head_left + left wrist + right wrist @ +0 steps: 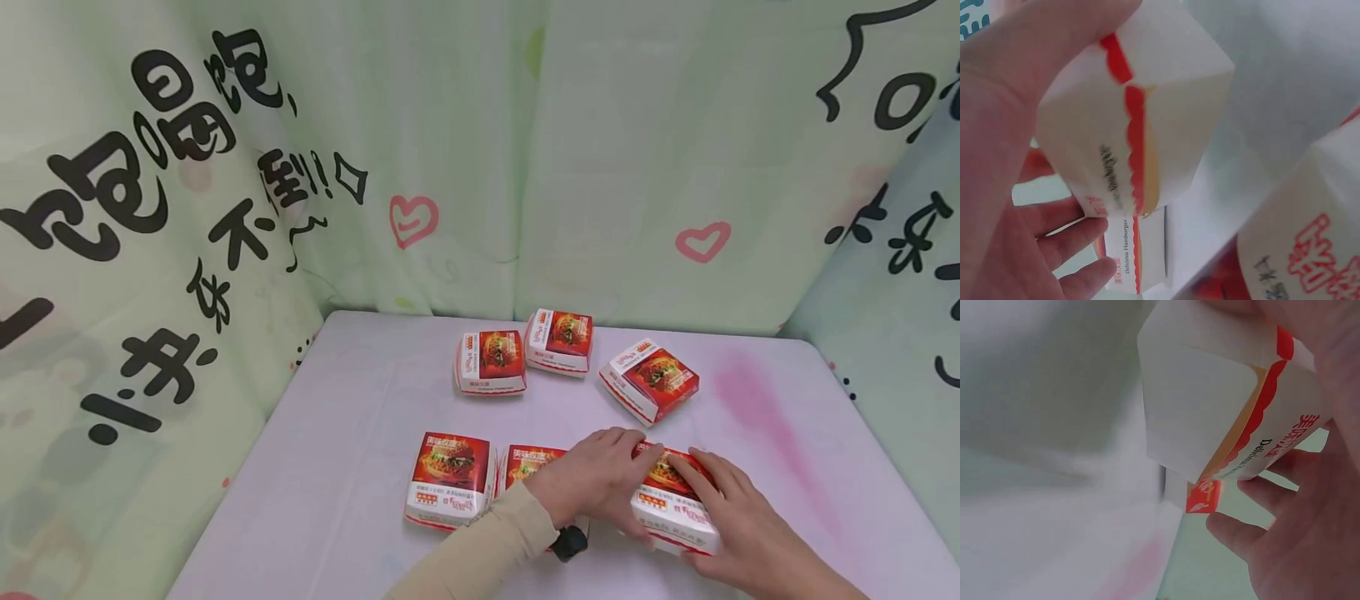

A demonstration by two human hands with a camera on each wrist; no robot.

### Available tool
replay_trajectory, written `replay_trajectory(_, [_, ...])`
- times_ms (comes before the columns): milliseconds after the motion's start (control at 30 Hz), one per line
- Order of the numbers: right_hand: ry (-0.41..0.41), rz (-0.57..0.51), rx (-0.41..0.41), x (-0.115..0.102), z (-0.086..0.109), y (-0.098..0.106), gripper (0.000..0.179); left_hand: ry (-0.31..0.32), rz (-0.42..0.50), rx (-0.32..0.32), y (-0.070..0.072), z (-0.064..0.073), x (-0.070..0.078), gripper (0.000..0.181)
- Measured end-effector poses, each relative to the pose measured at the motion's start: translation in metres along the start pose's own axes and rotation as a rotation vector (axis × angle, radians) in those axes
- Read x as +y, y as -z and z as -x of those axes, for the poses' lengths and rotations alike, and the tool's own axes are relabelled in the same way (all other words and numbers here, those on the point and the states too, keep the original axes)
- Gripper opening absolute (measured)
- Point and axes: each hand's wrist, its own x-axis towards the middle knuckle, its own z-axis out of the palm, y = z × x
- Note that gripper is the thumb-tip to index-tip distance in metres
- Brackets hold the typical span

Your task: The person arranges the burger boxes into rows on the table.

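At the near side, sleeve: beige cuff point(487, 550) on the left forearm, crossing the front of the table; a small black object point(572, 543) shows below the wrist.
Left hand: the left hand point(592, 475) grips the left end of a hamburger box, thumb at its near side, fingers toward its far edge.
Right hand: the right hand point(750, 525) grips the same box's right end.
Held box: the red-and-white hamburger box point(669, 500) sits between both hands, front right; whether its base touches the table, I cannot tell.
Near row: left hamburger box point(450, 475) and middle hamburger box point(527, 460), side by side; the left arm partly covers the middle one.
Far row: two upright boxes point(491, 362) close together; one angled box point(651, 382) apart to their right.
Tabletop: pale lilac cover point(337, 467); pink patch point(757, 417) at right.
Behind: pale green curtain point(600, 125); two pink heart outlines point(392, 222).
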Motion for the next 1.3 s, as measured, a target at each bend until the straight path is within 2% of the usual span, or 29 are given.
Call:
replay_trajectory(267, [0.102,-0.010,0.059,0.001,0.001,-0.007,0.113,-0.004,0.066,-0.026,-0.004,0.004,-0.001,0.100])
replay_trajectory(400, [0.032,-0.005,-0.010,-0.002,0.001,-0.010,0.114,0.001,0.044,-0.006,-0.007,0.004,-0.001,0.100])
replay_trajectory(500, [-0.039,-0.020,-0.085,-0.005,0.000,-0.011,0.110,0.007,0.029,0.013,-0.011,0.005,-0.001,0.101])
replay_trajectory(567, [-0.067,-0.033,-0.106,-0.006,-0.001,-0.011,0.106,0.011,0.022,0.029,-0.013,0.006,-0.002,0.101])
replay_trajectory(767, [-0.111,-0.060,-0.148,-0.012,-0.004,-0.013,0.102,0.032,-0.014,0.054,-0.022,0.009,0.002,0.102])
replay_trajectory(933, [-0.161,-0.121,-0.229,-0.016,-0.008,-0.013,0.103,0.060,-0.027,0.054,-0.026,0.013,0.005,0.104])
replay_trajectory(1300, [-0.199,-0.129,-0.285,-0.019,-0.009,-0.020,0.101,0.093,-0.091,0.015,-0.035,0.017,0.010,0.108])
